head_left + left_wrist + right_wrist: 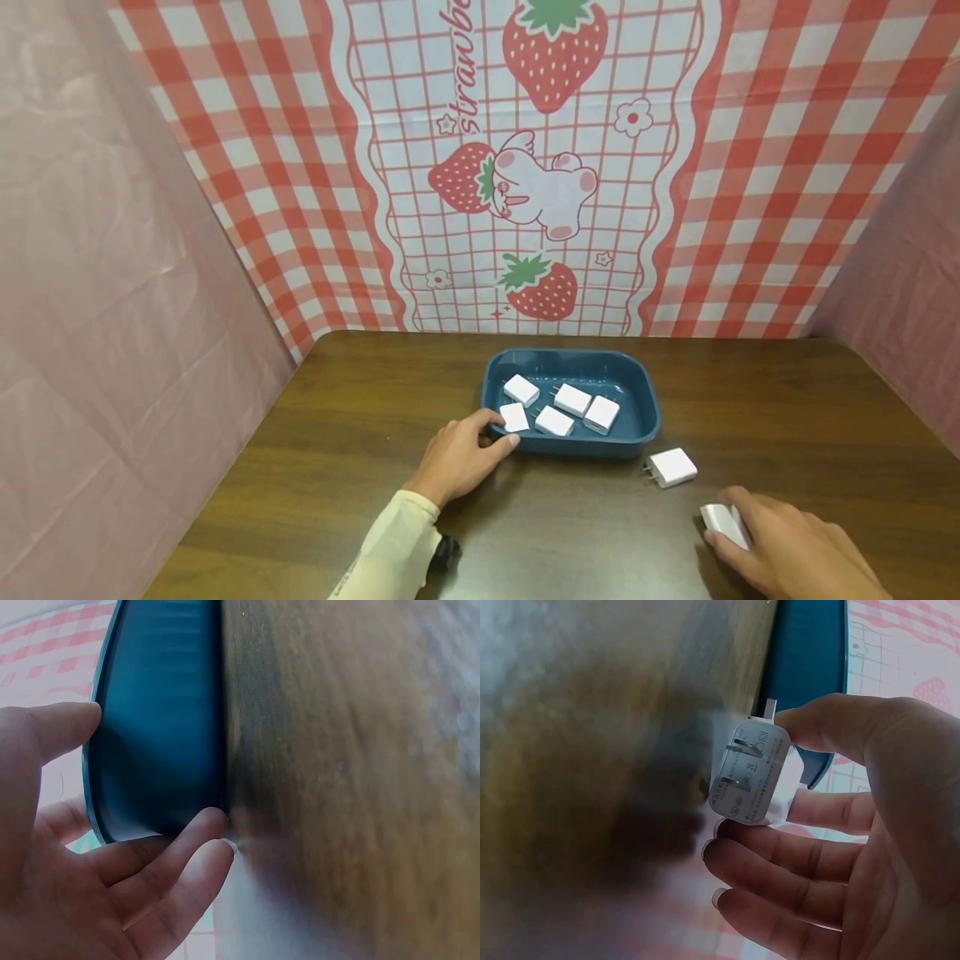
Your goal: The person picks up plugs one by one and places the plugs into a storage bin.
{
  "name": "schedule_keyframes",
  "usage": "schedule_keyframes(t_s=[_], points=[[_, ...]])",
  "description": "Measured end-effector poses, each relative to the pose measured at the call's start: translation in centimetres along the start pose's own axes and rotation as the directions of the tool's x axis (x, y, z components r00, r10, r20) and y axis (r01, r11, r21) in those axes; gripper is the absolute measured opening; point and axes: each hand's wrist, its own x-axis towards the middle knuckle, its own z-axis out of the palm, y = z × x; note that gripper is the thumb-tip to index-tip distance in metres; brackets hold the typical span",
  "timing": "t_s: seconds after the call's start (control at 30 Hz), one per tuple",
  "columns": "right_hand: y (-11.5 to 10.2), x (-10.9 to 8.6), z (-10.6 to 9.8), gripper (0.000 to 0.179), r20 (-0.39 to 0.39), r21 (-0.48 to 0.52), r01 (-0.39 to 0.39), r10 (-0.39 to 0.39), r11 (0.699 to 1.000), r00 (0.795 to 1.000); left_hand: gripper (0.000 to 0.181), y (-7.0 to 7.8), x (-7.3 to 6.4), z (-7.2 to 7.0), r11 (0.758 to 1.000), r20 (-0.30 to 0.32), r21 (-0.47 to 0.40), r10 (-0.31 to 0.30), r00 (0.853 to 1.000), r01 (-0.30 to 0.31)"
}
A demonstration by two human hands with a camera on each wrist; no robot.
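A blue rectangular tray (637, 433) stands on the table with several white charger plugs (572, 401) lying in it. My left hand (467, 454) holds the tray's near left corner; in the left wrist view, a digit (71, 727) meets the rim while other fingers lie along the outer wall. Right of the tray, my right hand (795, 542) pinches a white charger plug (724, 525) between thumb and fingers. Its two metal prongs and printed face show in the right wrist view. Another charger plug (672, 467) lies on the table between the tray and my right hand.
The brown wooden table (360, 400) ends at a red-and-white strawberry cloth (555, 175) hanging behind it. Pink cloth (120, 292) hangs at the left, with more at the right. A black wrist device (446, 552) sits under the left sleeve.
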Motion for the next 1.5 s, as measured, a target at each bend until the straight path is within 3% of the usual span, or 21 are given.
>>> schedule_keyframes(t_s=[0.2, 0.33, 0.53, 0.8, 1.03, 1.3, 1.37, 1.5], points=[[0.0, 0.2, -0.4, 0.073, -0.017, -0.017, 0.006, -0.006, 1.0, 1.0, 0.041, 0.0, 0.0, 0.0, 1.0, -0.007, 0.007, 0.003, 1.0, -0.003], [-0.2, 0.0, -0.7, 0.063, -0.099, -0.022, 0.034, -0.036, 0.999, 0.994, 0.041, 0.1, 0.0, 0.0, 1.0, -0.005, 0.006, 0.002, 1.0, -0.002], [-0.4, -0.5, -1.2, 0.05, -0.295, -0.046, 0.112, -0.12, 0.993, 0.948, 0.042, 0.0, 0.0, 0.0, 1.0, -0.001, -0.008, -0.004, 1.0, 0.004], [-1.2, -0.5, -1.9, 0.038, -0.403, -0.055, 0.149, -0.158, 0.987, 0.901, 0.042, 0.1, -0.1, 0.0, 1.0, 0.001, -0.012, -0.006, 1.0, 0.006], [-1.6, 0.0, -2.9, 0.041, -0.365, -0.029, 0.131, -0.133, 0.991, 0.921, 0.044, 0.0, 0.0, 0.0, 1.0, 0.001, -0.012, -0.004, 1.0, 0.004], [-2.5, 0.3, -4.0, 0.045, -0.363, 0.025, 0.109, -0.092, 0.994, 0.927, 0.041, 0.0, 0.0, -0.1, 1.0, -0.013, 0.0, 0.005, 1.0, -0.005], [-2.9, 0.4, -4.3, 0.047, -0.368, 0.049, 0.1, -0.075, 0.994, 0.927, 0.041, 0.0, 0.0, -0.1, 1.0, -0.013, 0.004, 0.003, 1.0, -0.003], [-3.5, 0.4, -4.4, 0.045, -0.416, 0.071, 0.12, -0.08, 0.99, 0.906, 0.042, -0.1, 0.0, 0.0, 1.0, -0.014, 0.0, 0.008, 1.0, -0.008]])
